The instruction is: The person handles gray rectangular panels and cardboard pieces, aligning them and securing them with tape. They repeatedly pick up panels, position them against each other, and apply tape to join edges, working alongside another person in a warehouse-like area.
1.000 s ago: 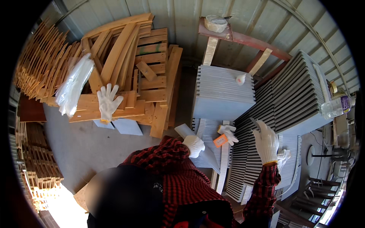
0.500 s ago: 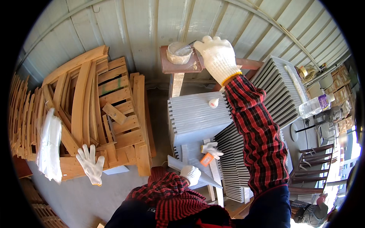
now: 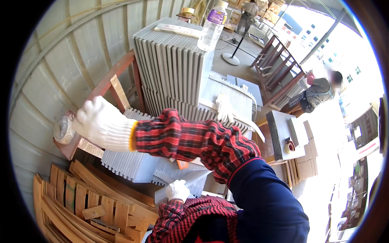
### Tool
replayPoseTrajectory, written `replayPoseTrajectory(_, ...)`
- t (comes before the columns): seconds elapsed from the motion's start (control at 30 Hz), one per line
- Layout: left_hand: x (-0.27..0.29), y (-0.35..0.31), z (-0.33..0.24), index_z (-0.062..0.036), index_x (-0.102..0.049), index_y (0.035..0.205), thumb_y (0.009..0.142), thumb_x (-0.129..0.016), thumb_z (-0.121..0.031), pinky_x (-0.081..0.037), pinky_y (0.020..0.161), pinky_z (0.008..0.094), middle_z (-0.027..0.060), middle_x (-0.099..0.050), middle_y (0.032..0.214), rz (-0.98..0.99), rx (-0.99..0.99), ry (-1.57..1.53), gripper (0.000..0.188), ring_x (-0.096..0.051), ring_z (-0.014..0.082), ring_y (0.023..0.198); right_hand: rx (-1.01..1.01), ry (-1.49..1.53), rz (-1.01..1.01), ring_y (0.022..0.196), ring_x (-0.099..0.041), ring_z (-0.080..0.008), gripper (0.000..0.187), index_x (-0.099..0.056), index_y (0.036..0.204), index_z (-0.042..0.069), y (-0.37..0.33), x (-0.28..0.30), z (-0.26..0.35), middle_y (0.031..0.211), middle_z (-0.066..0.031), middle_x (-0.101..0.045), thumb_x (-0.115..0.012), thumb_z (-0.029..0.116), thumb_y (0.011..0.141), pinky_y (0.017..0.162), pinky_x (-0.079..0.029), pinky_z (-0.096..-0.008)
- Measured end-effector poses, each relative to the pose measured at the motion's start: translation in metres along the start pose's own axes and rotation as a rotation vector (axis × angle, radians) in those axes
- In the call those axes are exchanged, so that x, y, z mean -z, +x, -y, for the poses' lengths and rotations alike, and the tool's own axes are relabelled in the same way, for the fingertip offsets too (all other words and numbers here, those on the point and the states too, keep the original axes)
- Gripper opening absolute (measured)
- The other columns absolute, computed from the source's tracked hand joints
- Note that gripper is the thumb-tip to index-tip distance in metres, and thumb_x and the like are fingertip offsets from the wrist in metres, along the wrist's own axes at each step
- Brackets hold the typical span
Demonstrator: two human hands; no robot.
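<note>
My right hand point(image 3: 99, 123), in a white knit glove with a yellow cuff, is stretched to the far left beside a pale round tub point(image 3: 63, 128). Its fingers are curled and slightly blurred, and whatever they hold is hidden. The tub stands on a reddish-brown ledge point(image 3: 68, 150), partly covered by the hand. Close to my body, my gloved left hand point(image 3: 177, 190) is closed on the edge of a flat grey panel point(image 3: 193, 180). Just beyond the panel lies an orange item point(image 3: 182, 164). Grey slatted pieces point(image 3: 121, 164) are stacked under my right forearm.
A tall grey stack point(image 3: 170, 60) carries a clear bottle point(image 3: 211, 28). An empty white glove point(image 3: 224, 107) lies on a lower stack. Wooden pallets point(image 3: 91, 198) fill the lower left. A tape roll point(image 3: 289, 146) rests on a board pile at right. Another person point(image 3: 316, 93) is farther right.
The view has swung right, bringing the room's right side and the other person further in. My right hand remains by the tub; the dark tool seen there is now out of sight. My left hand stays on the panel.
</note>
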State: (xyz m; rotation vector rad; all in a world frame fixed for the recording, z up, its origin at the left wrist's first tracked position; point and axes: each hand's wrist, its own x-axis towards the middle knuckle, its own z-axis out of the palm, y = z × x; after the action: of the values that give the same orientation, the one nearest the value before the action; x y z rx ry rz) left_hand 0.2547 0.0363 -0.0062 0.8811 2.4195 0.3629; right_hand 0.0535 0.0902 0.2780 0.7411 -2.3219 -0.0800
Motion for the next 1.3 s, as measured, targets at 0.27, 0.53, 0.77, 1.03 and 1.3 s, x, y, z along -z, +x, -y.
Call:
replayPoseTrajectory(0.27, -0.008, -0.001, 0.005, -0.0189, -0.075, 0.108, 0.08, -0.07, -0.03, -0.057, 0.08, 0.0462, 0.0099, -0.074, 0.099, 0.004, -0.05, 0.065, 0.03, -0.072, 0.0328, 0.092, -0.425, 0.504, 1.334, 0.084, -0.072, -0.0328, 0.034, -0.075, 0.097, 0.013, -0.337, -0.003, 0.06, 0.085, -0.0115, -0.071, -0.079, 0.024, 0.065, 0.068, -0.056, -0.0456)
replayPoseTrajectory(0.53, 0.005, -0.01, -0.002, -0.0209, -0.073, 0.111, 0.088, -0.067, -0.033, -0.057, 0.081, 0.0482, 0.0123, -0.074, 0.097, 0.086, -0.071, 0.069, 0.027, -0.071, 0.0347, 0.093, -0.483, 0.478, 1.154, 0.076, -0.071, -0.0342, 0.013, -0.073, 0.086, 0.011, -0.406, -0.053, 0.11, 0.079, -0.0114, -0.071, -0.068, 0.018, 0.076, 0.063, -0.057, -0.0449)
replayPoseTrajectory(0.77, 0.03, -0.045, 0.0, -0.0269, -0.073, 0.118, 0.084, -0.071, -0.035, -0.056, 0.081, 0.0463, 0.0093, -0.074, 0.099, 0.032, -0.183, 0.01, 0.034, -0.07, 0.0338, 0.091, -0.406, 0.508, 1.136, 0.076, -0.071, -0.0362, 0.015, -0.073, 0.087, 0.011, -0.373, -0.001, 0.122, 0.08, -0.0133, -0.072, -0.066, 0.019, 0.077, 0.064, -0.056, -0.0455)
replayPoseTrajectory(1.03, 0.029, -0.104, -0.113, -0.0123, -0.07, 0.12, 0.067, -0.089, -0.039, -0.04, 0.111, 0.0482, 0.0073, -0.062, 0.134, -0.677, -0.77, -0.023, 0.061, -0.053, 0.0328, 0.131, -0.944, 0.613, 1.08, 0.077, -0.068, -0.0397, 0.034, -0.074, 0.102, 0.01, -0.466, 0.197, 0.151, 0.085, -0.0177, -0.071, -0.064, 0.037, 0.085, 0.071, -0.054, -0.047)
replayPoseTrajectory(1.3, -0.286, -0.103, -0.108, -0.0155, -0.037, 0.155, 0.105, -0.045, -0.049, -0.044, 0.098, 0.0378, 0.015, -0.051, 0.142, 0.42, 0.351, -1.417, 0.06, -0.052, 0.0255, 0.119, -1.871, 0.643, 0.607, 0.074, -0.067, -0.0373, 0.044, -0.074, 0.103, 0.004, -0.573, 0.425, 0.294, 0.079, -0.0209, -0.069, -0.067, 0.043, 0.084, 0.071, -0.053, -0.0405)
